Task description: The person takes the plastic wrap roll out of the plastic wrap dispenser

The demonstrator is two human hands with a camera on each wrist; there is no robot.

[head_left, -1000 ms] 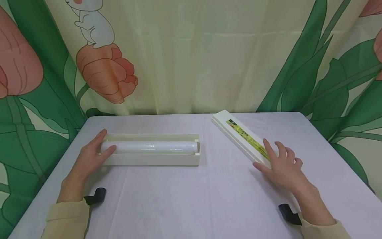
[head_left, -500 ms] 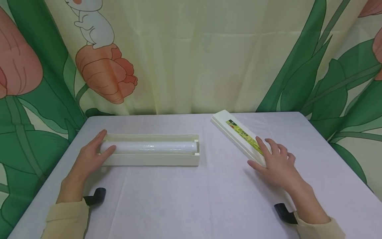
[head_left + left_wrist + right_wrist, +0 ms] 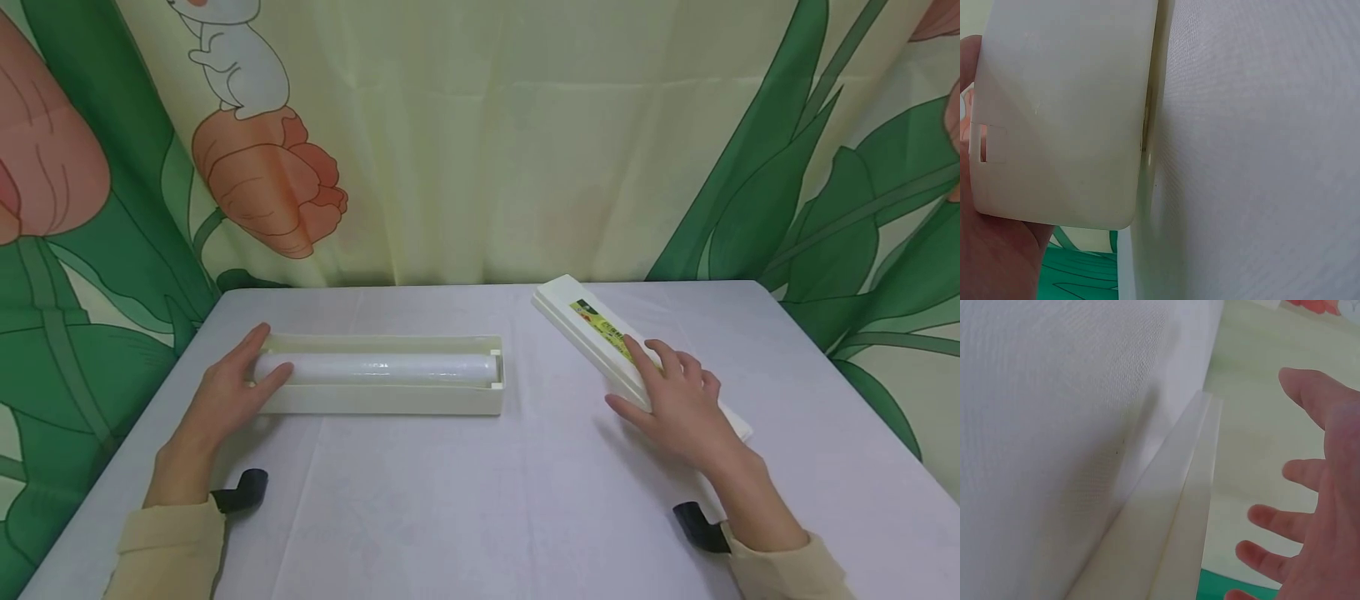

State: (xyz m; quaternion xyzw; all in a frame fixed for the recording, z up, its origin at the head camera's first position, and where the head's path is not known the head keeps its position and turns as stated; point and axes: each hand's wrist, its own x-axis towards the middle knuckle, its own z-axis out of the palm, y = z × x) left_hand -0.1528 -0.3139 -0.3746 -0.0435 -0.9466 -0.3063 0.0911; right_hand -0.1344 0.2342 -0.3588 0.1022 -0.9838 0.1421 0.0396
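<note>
A long white cling film box (image 3: 382, 402) sits uncovered on the left half of the table. Inside it lies a roll of cling film (image 3: 397, 367). My left hand (image 3: 223, 396) grips the box's left end, thumb over the near side and fingers at the far side; the left wrist view shows the box's front wall (image 3: 1060, 125) close up. To the right, the box's white lid (image 3: 564, 302) with a yellow-green label lies at a slant. Over its near half is my right hand (image 3: 684, 412), fingers spread. In the right wrist view these fingers (image 3: 1282, 522) stand apart from the lid.
A white cloth (image 3: 420, 500) covers the table. Behind it hangs a curtain (image 3: 480, 167) printed with a rabbit and tulips. Black wrist mounts (image 3: 247, 492) stick out from both sleeves.
My right hand has moved left and slightly farther away along the lid, so the lid's near end now shows beside the wrist. The left hand, box and lid stay in place.
</note>
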